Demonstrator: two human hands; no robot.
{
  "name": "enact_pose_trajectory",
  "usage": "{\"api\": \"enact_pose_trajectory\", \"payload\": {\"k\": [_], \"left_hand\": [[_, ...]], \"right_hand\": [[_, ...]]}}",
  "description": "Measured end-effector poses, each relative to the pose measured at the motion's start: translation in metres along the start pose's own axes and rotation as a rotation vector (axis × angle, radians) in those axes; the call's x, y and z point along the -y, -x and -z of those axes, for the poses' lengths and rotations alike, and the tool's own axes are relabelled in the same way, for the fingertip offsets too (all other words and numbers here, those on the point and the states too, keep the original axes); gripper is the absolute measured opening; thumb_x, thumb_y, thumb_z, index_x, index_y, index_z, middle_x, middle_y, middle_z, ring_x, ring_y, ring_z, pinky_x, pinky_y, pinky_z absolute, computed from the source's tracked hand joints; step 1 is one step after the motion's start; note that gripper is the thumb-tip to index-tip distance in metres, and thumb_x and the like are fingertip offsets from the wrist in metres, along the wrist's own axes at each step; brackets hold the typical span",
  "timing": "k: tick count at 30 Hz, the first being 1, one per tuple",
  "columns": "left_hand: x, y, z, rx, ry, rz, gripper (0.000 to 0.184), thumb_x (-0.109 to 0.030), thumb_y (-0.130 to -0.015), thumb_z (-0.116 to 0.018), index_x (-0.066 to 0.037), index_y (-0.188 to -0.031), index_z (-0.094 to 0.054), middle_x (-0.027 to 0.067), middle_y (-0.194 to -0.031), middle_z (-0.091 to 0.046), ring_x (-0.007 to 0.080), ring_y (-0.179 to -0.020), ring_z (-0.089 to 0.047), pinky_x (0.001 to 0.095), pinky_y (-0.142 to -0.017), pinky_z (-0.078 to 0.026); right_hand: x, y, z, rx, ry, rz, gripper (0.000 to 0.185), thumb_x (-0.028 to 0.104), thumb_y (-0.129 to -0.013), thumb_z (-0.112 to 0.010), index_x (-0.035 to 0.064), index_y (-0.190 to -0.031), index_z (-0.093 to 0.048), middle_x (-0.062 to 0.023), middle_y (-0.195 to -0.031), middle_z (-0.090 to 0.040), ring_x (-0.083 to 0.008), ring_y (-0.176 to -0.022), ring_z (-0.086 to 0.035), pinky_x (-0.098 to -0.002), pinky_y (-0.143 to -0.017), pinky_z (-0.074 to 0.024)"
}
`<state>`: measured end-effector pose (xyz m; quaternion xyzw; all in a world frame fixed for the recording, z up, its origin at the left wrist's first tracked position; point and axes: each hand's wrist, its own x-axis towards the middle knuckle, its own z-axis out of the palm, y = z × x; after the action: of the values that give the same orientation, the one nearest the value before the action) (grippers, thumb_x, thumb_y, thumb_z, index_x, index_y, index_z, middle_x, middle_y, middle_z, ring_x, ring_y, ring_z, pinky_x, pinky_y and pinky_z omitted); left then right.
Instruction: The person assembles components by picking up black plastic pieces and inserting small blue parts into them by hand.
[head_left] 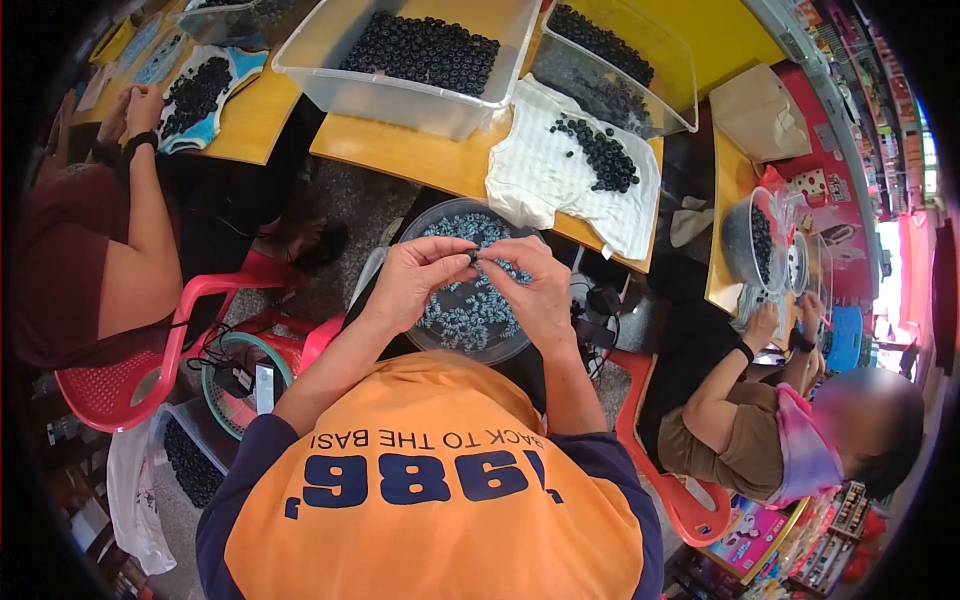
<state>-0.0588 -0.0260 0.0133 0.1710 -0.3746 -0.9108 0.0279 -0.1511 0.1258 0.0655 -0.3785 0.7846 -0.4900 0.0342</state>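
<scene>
My left hand (418, 283) and my right hand (533, 293) meet fingertip to fingertip in front of my chest, both closed in a pinch. Between them is a small dark round piece (473, 257), partly covered by the fingers; its exact kind is too small to tell. Directly beneath the hands is a round clear tub (425, 222) holding many small pale blue pieces (470, 315). Ahead on the table, a white cloth (530, 150) carries a pile of small black round parts (610, 160).
Clear bins (405, 112) of black parts stand on the wooden table (400, 150). Co-workers sit at left (90, 250) and right (740, 420), working with their hands. A red chair (120, 385), a green-rimmed basket (207, 385) and cables are at left on the floor.
</scene>
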Motion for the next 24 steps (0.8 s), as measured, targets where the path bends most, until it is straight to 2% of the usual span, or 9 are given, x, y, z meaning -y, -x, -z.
{"api": "enact_pose_trajectory", "payload": {"k": [10, 13, 15, 16, 18, 21, 22, 23, 24], "left_hand": [[0.003, 0.002, 0.003, -0.024, -0.066, -0.034, 0.02, -0.003, -0.088, -0.063, 0.002, -0.107, -0.065, 0.0104, -0.099, -0.067, 0.0172, -0.086, -0.067, 0.027, -0.079, -0.055], [0.004, 0.002, 0.009, 0.021, -0.084, 0.029, 0.019, -0.003, -0.087, -0.063, 0.002, -0.106, -0.065, 0.0098, -0.097, -0.068, 0.0165, -0.084, -0.066, 0.0262, -0.077, -0.055], [-0.001, 0.002, 0.008, 0.073, -0.061, 0.07, 0.019, -0.003, -0.088, -0.062, 0.002, -0.106, -0.066, 0.0091, -0.097, -0.068, 0.0159, -0.082, -0.066, 0.0264, -0.077, -0.055], [-0.002, 0.004, 0.01, 0.113, -0.038, 0.116, 0.018, -0.002, -0.088, -0.061, 0.001, -0.105, -0.066, 0.0085, -0.096, -0.068, 0.0152, -0.081, -0.066, 0.0266, -0.076, -0.055], [0.008, 0.002, 0.021, 0.218, 0.072, 0.162, 0.017, -0.003, -0.089, -0.06, 0.001, -0.105, -0.066, 0.0088, -0.095, -0.068, 0.0152, -0.079, -0.066, 0.0281, -0.076, -0.056], [0.018, -0.004, 0.024, 0.19, 0.359, 0.254, 0.017, -0.004, -0.09, -0.06, 0.0, -0.105, -0.064, 0.0105, -0.095, -0.068, 0.0172, -0.08, -0.067, 0.0306, -0.076, -0.057], [0.019, -0.004, 0.025, 0.194, 0.36, 0.253, 0.017, -0.004, -0.09, -0.06, 0.0, -0.105, -0.064, 0.0105, -0.095, -0.068, 0.0172, -0.08, -0.067, 0.0306, -0.076, -0.057], [0.018, -0.005, 0.027, 0.168, 0.369, 0.255, 0.017, -0.004, -0.09, -0.06, 0.0, -0.106, -0.063, 0.0107, -0.095, -0.067, 0.0174, -0.081, -0.066, 0.0319, -0.077, -0.056], [0.016, -0.007, 0.028, 0.144, 0.377, 0.254, 0.018, -0.005, -0.09, -0.059, -0.001, -0.107, -0.062, 0.0109, -0.095, -0.067, 0.0177, -0.081, -0.066, 0.0331, -0.077, -0.056]], "right_hand": [[-0.001, 0.003, -0.004, 0.019, 0.156, 0.124, 0.013, 0.005, -0.073, -0.072, 0.005, -0.085, -0.069, -0.0057, -0.088, -0.067, -0.0232, -0.082, -0.063, -0.0324, -0.079, -0.0443], [-0.016, 0.006, -0.009, 0.043, -0.042, -0.035, 0.018, 0.004, -0.074, -0.073, 0.0046, -0.092, -0.068, -0.0039, -0.086, -0.066, -0.0168, -0.083, -0.062, -0.0292, -0.076, -0.0447], [-0.037, 0.009, -0.013, 0.278, -0.634, -0.451, 0.026, 0.002, -0.076, -0.072, 0.0035, -0.101, -0.064, -0.0016, -0.086, -0.062, -0.0099, -0.087, -0.059, -0.0249, -0.076, -0.0453], [-0.041, 0.006, -0.012, 0.271, -0.627, -0.445, 0.026, 0.002, -0.076, -0.072, 0.0035, -0.101, -0.064, -0.0016, -0.086, -0.062, -0.0099, -0.087, -0.059, -0.0249, -0.076, -0.0453], [-0.048, -0.005, -0.005, 0.576, -0.826, -0.502, 0.043, -0.004, -0.075, -0.07, 0.002, -0.116, -0.057, -0.0012, -0.095, -0.061, -0.0091, -0.092, -0.057, -0.0238, -0.079, -0.048], [-0.069, -0.044, 0.019, 0.241, -0.546, -0.489, 0.028, 0.006, -0.085, -0.063, -0.0002, -0.112, -0.062, -0.0034, -0.096, -0.064, -0.0103, -0.091, -0.058, -0.0251, -0.081, -0.0473], [-0.091, -0.061, 0.024, 0.046, -0.22, -0.261, 0.021, 0.01, -0.088, -0.061, -0.0008, -0.105, -0.066, -0.0032, -0.094, -0.066, -0.0114, -0.088, -0.059, -0.0275, -0.081, -0.0472], [-0.096, -0.074, 0.034, -0.091, 0.005, -0.273, 0.02, 0.012, -0.09, -0.058, -0.002, -0.1, -0.067, -0.0085, -0.095, -0.067, -0.0171, -0.085, -0.062, -0.0291, -0.08, -0.0469], [-0.111, -0.086, 0.041, -0.184, 0.266, -0.082, 0.019, 0.012, -0.09, -0.058, -0.0018, -0.099, -0.067, -0.0163, -0.092, -0.066, -0.0263, -0.086, -0.064, -0.0311, -0.078, -0.0476]]}}
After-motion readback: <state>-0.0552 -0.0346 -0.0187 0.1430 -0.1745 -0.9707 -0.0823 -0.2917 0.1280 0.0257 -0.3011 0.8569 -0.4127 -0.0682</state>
